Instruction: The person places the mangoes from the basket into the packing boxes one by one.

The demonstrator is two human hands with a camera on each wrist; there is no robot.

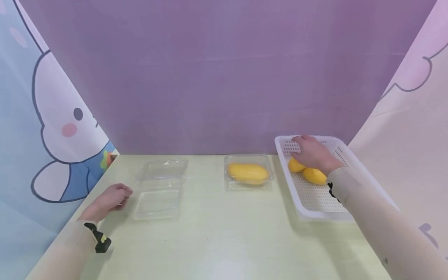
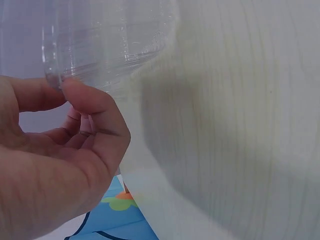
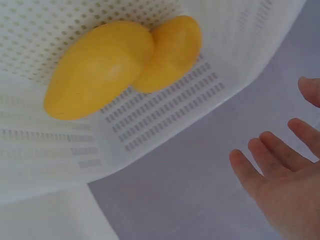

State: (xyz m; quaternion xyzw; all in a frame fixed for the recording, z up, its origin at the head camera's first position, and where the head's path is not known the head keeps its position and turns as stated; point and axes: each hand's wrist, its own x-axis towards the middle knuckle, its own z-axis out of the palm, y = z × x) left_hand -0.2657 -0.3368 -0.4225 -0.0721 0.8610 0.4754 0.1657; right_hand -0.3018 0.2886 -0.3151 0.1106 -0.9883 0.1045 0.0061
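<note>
Right hand (image 1: 313, 155), fingers spread, hung over the white basket (image 1: 325, 215); two yellow fruits (image 3: 100, 72) lay touching inside. Left hand (image 1: 110, 200), fingers curled, was beside the unfolded clear box (image 1: 159, 204); whether it pinched the edge, could not tell. Second clear box (image 1: 246, 158), between, held one yellow fruit (image 1: 248, 173).

The head camera looks forward and down over the table (image 1: 217, 237). The left wrist view, up close, faces the left hand (image 2: 60, 155) and a clear container (image 2: 115, 37); the right wrist view looks from near into a white basket (image 3: 225, 55), and the head view shares both container and basket
</note>
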